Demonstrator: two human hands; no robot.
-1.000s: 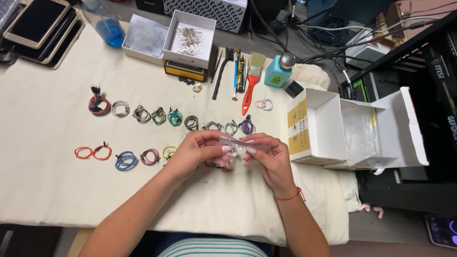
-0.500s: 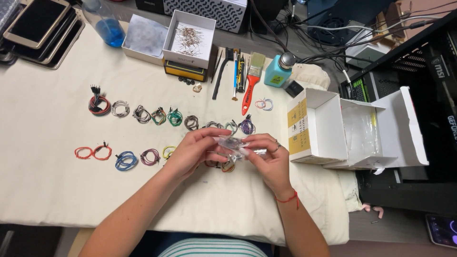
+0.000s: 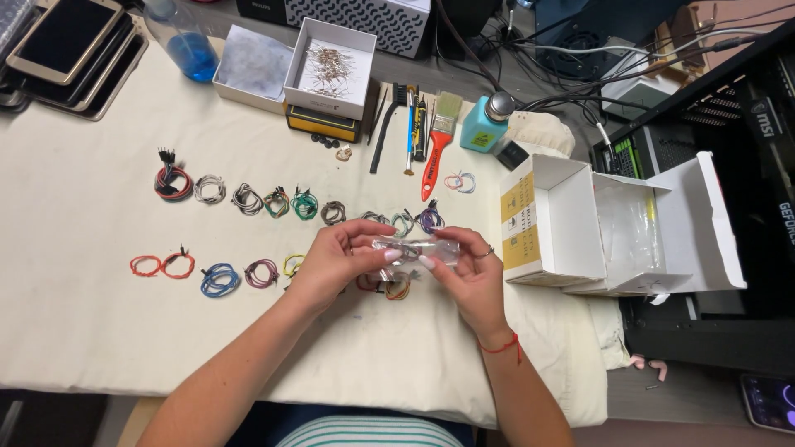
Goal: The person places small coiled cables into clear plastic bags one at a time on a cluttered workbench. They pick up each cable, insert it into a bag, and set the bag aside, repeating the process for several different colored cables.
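Both hands hold a small clear plastic bag (image 3: 418,249) above the cream cloth, near the table's middle. My left hand (image 3: 341,258) pinches the bag's left end. My right hand (image 3: 468,277) grips its right end from below. A small wire coil shows inside the bag. Under the hands lie more coils, one orange (image 3: 397,289). Two rows of coiled jumper wires spread to the left: a red and black coil (image 3: 172,181), a green coil (image 3: 304,204), a red pair (image 3: 162,265) and a blue coil (image 3: 219,280).
An open white cardboard box (image 3: 571,223) stands right of the hands. At the back are a red-handled brush (image 3: 436,151), a teal dispenser bottle (image 3: 485,122), a white tray of small parts (image 3: 327,58), a blue spray bottle (image 3: 184,43) and stacked tablets (image 3: 70,45). A black computer case (image 3: 737,124) fills the right side.
The hands have shifted the clear bag a little and straightened it out between them. Everything else stays where it was.
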